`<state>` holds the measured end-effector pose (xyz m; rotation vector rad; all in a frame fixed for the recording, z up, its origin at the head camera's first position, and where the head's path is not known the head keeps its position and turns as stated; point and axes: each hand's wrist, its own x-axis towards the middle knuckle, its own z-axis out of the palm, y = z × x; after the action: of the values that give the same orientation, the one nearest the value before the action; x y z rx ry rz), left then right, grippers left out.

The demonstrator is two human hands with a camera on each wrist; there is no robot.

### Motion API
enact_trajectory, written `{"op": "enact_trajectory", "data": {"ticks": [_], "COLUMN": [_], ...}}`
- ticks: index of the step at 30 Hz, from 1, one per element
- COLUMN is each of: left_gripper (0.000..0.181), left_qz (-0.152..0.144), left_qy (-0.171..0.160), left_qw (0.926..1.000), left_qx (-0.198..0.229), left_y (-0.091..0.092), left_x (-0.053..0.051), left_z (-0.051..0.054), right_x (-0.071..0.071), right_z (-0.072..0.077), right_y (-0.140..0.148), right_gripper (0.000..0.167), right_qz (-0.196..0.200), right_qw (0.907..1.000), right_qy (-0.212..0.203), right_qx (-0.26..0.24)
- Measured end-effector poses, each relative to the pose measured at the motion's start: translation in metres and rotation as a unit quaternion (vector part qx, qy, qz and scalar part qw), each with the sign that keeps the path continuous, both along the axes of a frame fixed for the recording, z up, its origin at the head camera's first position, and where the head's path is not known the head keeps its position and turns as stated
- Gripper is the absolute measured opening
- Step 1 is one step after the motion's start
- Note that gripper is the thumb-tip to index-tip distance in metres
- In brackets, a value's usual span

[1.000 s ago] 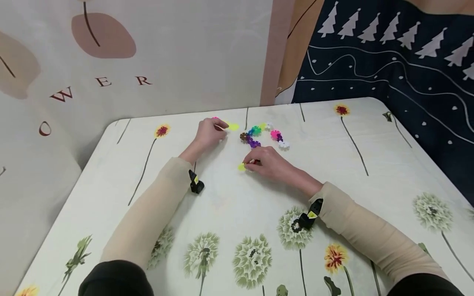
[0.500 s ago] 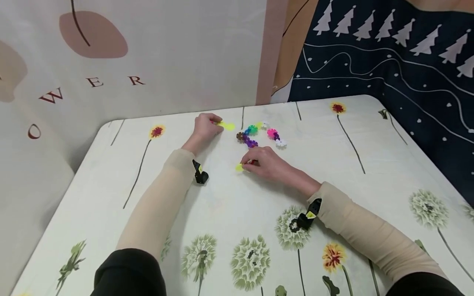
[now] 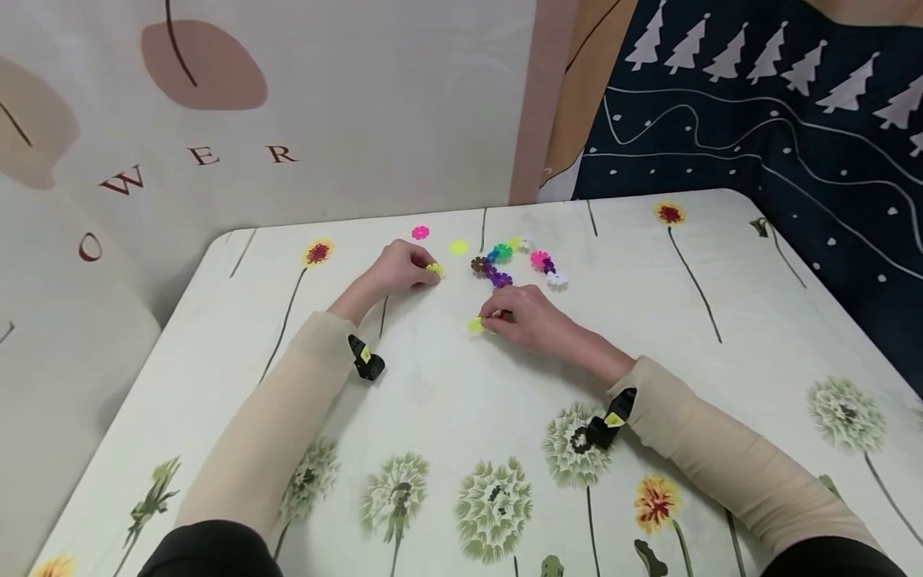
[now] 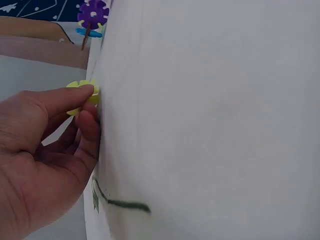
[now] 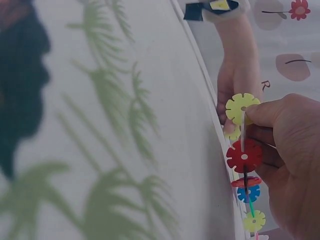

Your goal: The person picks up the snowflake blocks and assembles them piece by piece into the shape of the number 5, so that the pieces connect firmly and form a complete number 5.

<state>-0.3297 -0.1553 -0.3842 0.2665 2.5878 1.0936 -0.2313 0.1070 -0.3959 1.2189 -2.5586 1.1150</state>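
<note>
My left hand pinches a yellow notched interlocking disc between thumb and fingers, just above the white table. My right hand grips a yellow interlocking disc near its edge. A pale disc seen edge-on and a red disc line up below that one in the right wrist view. Behind the right hand a curved chain of linked discs lies in brown, purple, blue, green, yellow, white and pink. Whether it joins the held pieces is hidden by the hand.
A loose pink disc and a loose yellow disc lie near the table's back edge. The flower-printed tablecloth covers the table. A pale curtain and a dark tree-print cloth stand behind it.
My left hand has drawn back from the loose discs toward me, taking a yellow disc along. The pink disc, partly covered before, is now in full view. The right hand stays almost still.
</note>
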Motion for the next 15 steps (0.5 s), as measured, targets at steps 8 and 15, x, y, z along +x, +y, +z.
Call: {"op": "enact_trajectory", "data": {"ticks": [8,15], "left_gripper": [0.023,0.024], "left_qz": [-0.007,-0.025], "left_qy": [-0.059,-0.080], "left_qw": [0.9958,0.9881], "left_qx": [0.070,0.129], "left_y": [-0.011,-0.011], "left_x": [0.022,0.044], "left_z": [0.000,0.003], "right_x": [-0.001,0.000], "right_z": [-0.001,0.001], "right_y": [0.001,0.000], "right_gripper": [0.006,0.006], "right_qz": [0.004,0.003], "right_qw": [1.0000,1.0000], "right_qy": [0.004,0.004], "right_qx": [-0.001,-0.002]}}
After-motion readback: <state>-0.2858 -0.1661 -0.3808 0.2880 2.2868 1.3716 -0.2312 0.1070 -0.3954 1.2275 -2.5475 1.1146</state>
